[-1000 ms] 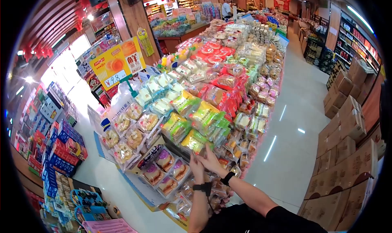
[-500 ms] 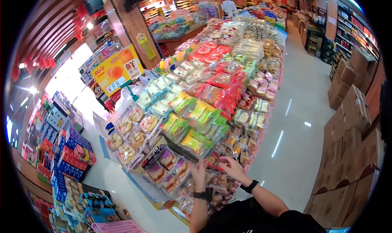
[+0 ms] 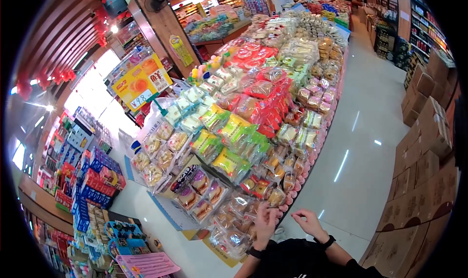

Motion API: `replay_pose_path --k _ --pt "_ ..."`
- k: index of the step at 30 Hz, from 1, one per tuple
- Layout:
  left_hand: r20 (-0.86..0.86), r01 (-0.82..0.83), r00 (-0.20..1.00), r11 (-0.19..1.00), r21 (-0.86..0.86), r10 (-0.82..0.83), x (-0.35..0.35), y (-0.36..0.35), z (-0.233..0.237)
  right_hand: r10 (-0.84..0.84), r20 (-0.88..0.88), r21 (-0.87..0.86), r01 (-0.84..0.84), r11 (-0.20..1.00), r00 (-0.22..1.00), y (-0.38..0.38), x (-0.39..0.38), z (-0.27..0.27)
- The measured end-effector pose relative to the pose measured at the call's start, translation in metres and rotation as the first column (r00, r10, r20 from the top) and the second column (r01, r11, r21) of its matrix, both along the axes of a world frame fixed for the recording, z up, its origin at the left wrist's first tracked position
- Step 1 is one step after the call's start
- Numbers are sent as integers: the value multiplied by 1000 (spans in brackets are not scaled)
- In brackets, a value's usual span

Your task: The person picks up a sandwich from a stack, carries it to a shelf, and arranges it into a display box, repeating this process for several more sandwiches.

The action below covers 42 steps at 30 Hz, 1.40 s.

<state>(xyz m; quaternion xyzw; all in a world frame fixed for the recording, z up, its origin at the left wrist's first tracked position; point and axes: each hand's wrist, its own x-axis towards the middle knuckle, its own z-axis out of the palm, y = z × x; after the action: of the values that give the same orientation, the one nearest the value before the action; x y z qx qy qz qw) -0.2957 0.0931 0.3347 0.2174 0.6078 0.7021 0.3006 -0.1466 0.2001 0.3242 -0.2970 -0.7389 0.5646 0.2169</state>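
Note:
My left hand (image 3: pixel 264 223) is at the near right edge of the display, over or against clear bags of brown bread (image 3: pixel 237 236). Its fingers are loosely bent, and I see nothing held in them. To the right, my right hand (image 3: pixel 309 223) hovers past the pink ruffled edge (image 3: pixel 292 192), above the floor, fingers slightly curled and apart, holding nothing visible. Small red packets (image 3: pixel 256 185) lie just beyond my left hand. Nearby are purple-labelled packs of sliced cake (image 3: pixel 201 195) and yellow-green bread bags (image 3: pixel 229 162).
A yellow price sign (image 3: pixel 141 83) stands at the display's left. Cardboard cartons (image 3: pixel 421 192) are stacked along the right side of the tiled aisle (image 3: pixel 351 146). Red and blue boxes (image 3: pixel 100 180) are piled at left. A person in a light top (image 3: pixel 282 0) stands far back.
Both hands have drawn back toward me and to the right, away from the small red packets. My right hand has left the goods and is now over the floor. The view has shifted slightly.

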Motion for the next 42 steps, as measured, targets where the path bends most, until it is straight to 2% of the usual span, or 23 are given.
replay_pose_path --k 2,3,5,7,9,11,13,15,16,18,21,23,24,26,27,28,29,31,33,35,39,40,42 --pt "-195 170 964 984 -60 -179 21 6 -17 19 -22 6 -19 1000 1000 -2 24 -7" --pt "-202 160 964 985 -69 -171 32 9 -24 31 -40 25 -30 999 999 -1 34 -11" --pt "-279 322 871 898 -302 -406 60 10 -35 69 -32 14 -69 998 997 1 57 -19" --pt "-286 333 865 898 -289 -413 88 16 -30 107 -17 -4 -107 994 994 -1 81 -23" --pt "-329 449 722 774 -446 -608 105 24 -40 90 -14 -77 -91 993 996 3 105 -20" --pt "-360 424 738 808 -409 -570 130 31 -45 100 20 -119 -97 988 995 13 130 -20" --pt "-333 449 720 775 -445 -609 154 39 -37 112 55 -164 -101 981 992 23 157 -25" --pt "-310 497 697 747 -442 -647 177 49 -30 85 104 -125 -72 990 991 35 182 -37" --pt "-287 552 665 713 -432 -689 188 54 -29 57 -1 -137 -56 989 998 38 193 -42" --pt "-260 579 651 688 -437 -713 210 66 -29 47 13 -165 -44 985 999 46 219 -45" --pt "-244 646 574 615 -452 -782 245 88 -48 -19 59 -202 31 979 998 61 258 -39" --pt "-290 636 555 622 -456 -780 272 106 -64 38 135 -199 -10 980 990 68 294 -37" --pt "-297 673 508 588 -449 -808 283 116 -69 24 1 -111 -24 994 1000 70 312 -51" --pt "-315 704 402 510 -494 -860 315 138 -68 -123 -56 36 125 991 991 67 346 -63" --pt "-329 712 326 459 -532 -886 327 147 -75 -156 46 -11 157 988 987 66 363 -39" --pt "-343 745 255 410 -526 -904 345 160 -64 -206 5 -25 206 978 978 67 381 -26" --pt "-347 770 191 360 -527 -918 364 168 -53 -279 -6 23 279 960 960 62 398 -38" --pt "-413 807 117 329 -491 -903 393 175 -67 -367 15 -102 367 925 930 52 430 -32" --pt "-380 853 49 237 -466 -924 423 185 -53 -481 52 -108 484 868 875 38 452 -47" --pt "-326 843 -112 84 -531 -939 439 190 -55 -544 16 -154 540 827 839 27 470 -54" --pt "-234 822 -301 -127 -555 -925 475 207 -48 -687 -24 -191 671 717 727 13 494 -56" --pt "-306 853 -315 -127 -506 -898 485 212 -50 -703 -5 -217 685 695 711 13 501 -52" --pt "-300 848 -361 -176 -500 -883 507 225 -52 -746 8 -187 734 653 666 15 516 -41"
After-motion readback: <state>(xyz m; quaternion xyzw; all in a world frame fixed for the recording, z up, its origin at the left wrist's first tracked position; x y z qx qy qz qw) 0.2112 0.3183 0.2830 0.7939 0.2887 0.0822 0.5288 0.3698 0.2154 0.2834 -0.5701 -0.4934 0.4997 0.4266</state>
